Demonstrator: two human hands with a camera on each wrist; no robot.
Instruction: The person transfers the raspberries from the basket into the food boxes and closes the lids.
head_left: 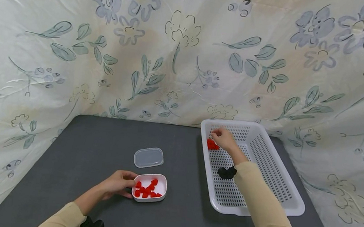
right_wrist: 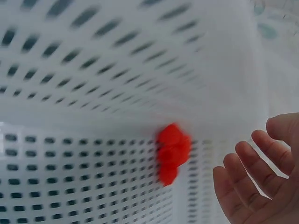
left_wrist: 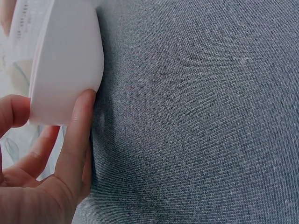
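Now I am watching, at the left of the dark grey cloth-covered table (head_left: 64, 160), the left hand (head_left: 115, 185) gripping the small white rectangular plastic container (head_left: 149, 188); its thumb and fingers (left_wrist: 78, 135) are curling round the near left wall, as the left wrist view is showing. Small red berry-like pieces (head_left: 147, 190) are lying inside that container. Just behind it, a clear plastic lid (head_left: 149, 157) is lying flat on the table, apart from the container.

Further right, a large white perforated plastic basket (head_left: 281, 183) is sitting on the table near the flowered backdrop sheet (head_left: 175, 53). I am seeing the right hand (head_left: 224, 138) reaching into its far left corner, hovering just beside a little cluster of red pieces (head_left: 212, 145) resting against the basket's left wall. From the right wrist view its fingers (right_wrist: 252, 182) are hanging loosely bent and relaxed, holding nothing, with the red cluster just to their left, not touching.
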